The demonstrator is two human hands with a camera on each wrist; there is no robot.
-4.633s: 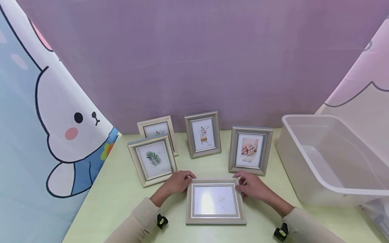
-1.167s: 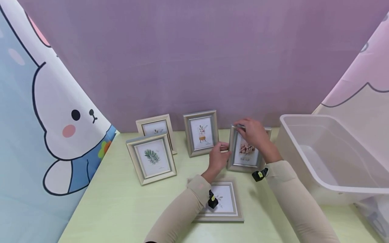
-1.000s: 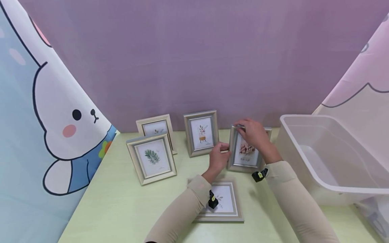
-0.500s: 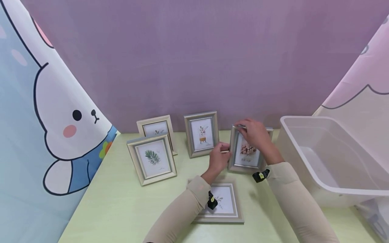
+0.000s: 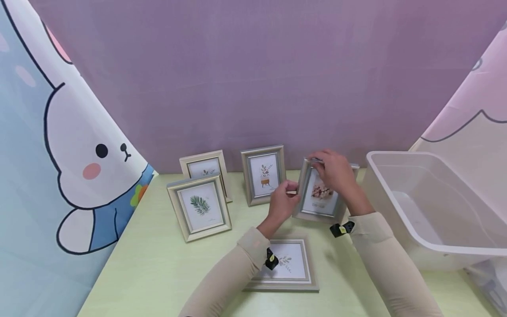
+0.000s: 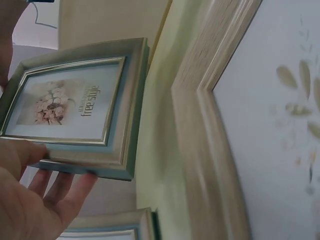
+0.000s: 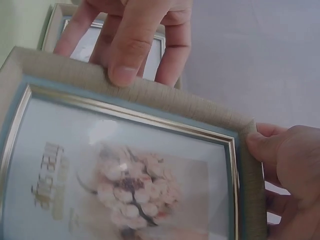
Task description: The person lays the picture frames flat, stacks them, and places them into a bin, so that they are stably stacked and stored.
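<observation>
A photo frame with a pink flower print and "free style" lettering [image 5: 317, 206] is upright and slightly tilted at the right of the group. My left hand [image 5: 282, 203] pinches its left side; in the left wrist view the thumb lies on the front of the frame [image 6: 112, 155], fingers behind. My right hand [image 5: 336, 174] grips the top edge, seen in the right wrist view with the thumb [image 7: 260, 145] on the front. Nearer to me, another frame with a pale leaf print [image 5: 291, 264] lies flat, its left part hidden by my left forearm.
A frame with a potted-plant print [image 5: 264, 176] stands left of my hands. Farther left, a green-leaf frame [image 5: 202, 207] overlaps another standing frame [image 5: 203, 169]. A large pale plastic bin [image 5: 396, 207] stands close to my right arm. Behind everything hangs a purple backdrop [image 5: 257, 79].
Both hands have moved from the lying frame to the flower-print frame. In the last half second that frame has tilted clockwise and shifted slightly, both hands still holding it.
</observation>
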